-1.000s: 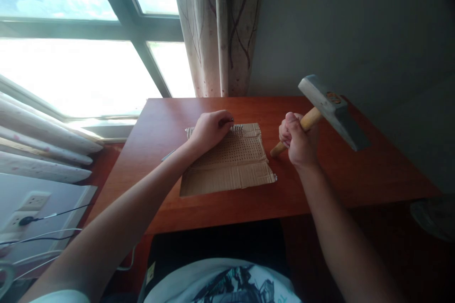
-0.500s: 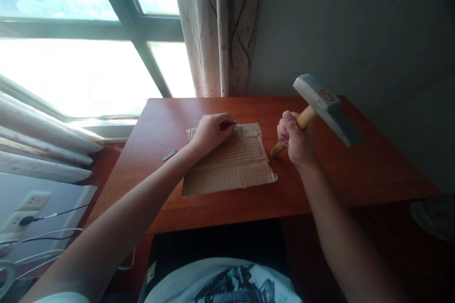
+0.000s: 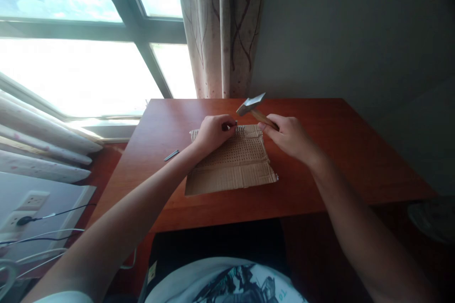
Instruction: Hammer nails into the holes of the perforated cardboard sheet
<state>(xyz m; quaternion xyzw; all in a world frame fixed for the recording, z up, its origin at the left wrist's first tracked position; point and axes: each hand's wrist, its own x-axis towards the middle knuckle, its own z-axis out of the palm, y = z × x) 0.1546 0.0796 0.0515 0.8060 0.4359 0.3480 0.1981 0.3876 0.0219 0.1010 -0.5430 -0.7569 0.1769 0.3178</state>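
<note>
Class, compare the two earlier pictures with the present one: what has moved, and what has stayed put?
The right hand swung the hammer down and leftward, from raised at the right to close by the nail. The left hand still pinches that nail at the far edge of the cardboard, which stayed put.

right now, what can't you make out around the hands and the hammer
Head view, the only one:
Nail in the left hand: the fingers cover most of it, and it is too small to tell whether the hammer touches it.
Hammer handle: its end is hidden inside the right hand.
Cardboard: its far left corner lies under the left hand.
Thin metal pieces on the table: too small to count.
</note>
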